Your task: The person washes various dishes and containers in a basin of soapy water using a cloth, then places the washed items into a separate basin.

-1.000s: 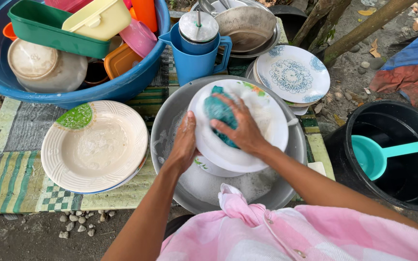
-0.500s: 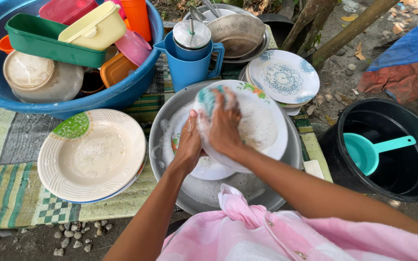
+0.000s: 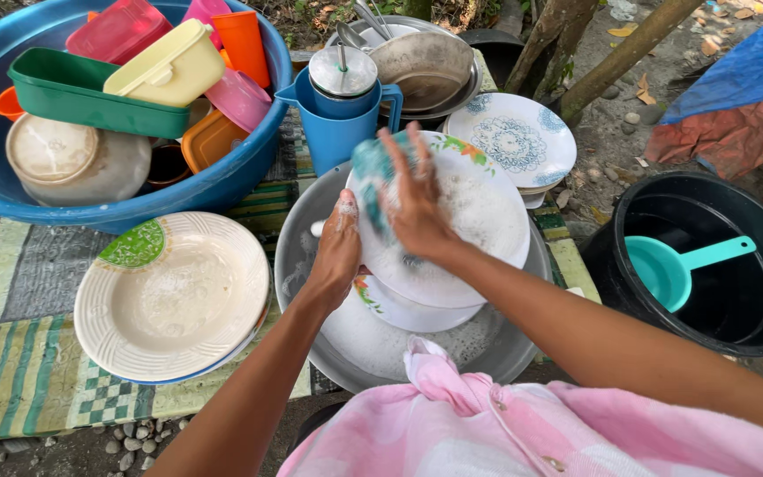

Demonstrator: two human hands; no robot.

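Holding the soapy white plate (image 3: 479, 230) by its near-left rim, my left hand (image 3: 336, 256) has its thumb on the face and its fingers hidden behind — a firm grip. My right hand (image 3: 417, 208) lies flat on the plate's face, fingers spread, pressing a teal sponge (image 3: 373, 177) against the upper-left part of it; that grip is closed loosely over the sponge.

I see the plate tilted up over the metal basin (image 3: 302, 238), with suds across its face and a flowered border along its far edge. Another white plate (image 3: 408, 309) lies in the basin under it.

Left of the basin, a stack of cream plates (image 3: 174, 296) with a green patch on the rim sits on a striped mat (image 3: 19, 371). Beyond the basin stands a blue jug (image 3: 337, 124) with a metal lid, and beside that a blue-patterned plate (image 3: 514, 137). Far left of the basin is a big blue tub (image 3: 222, 185) full of plastic boxes and cups. Right of the basin, a black bucket (image 3: 611, 256) holds a teal scoop (image 3: 673, 265).
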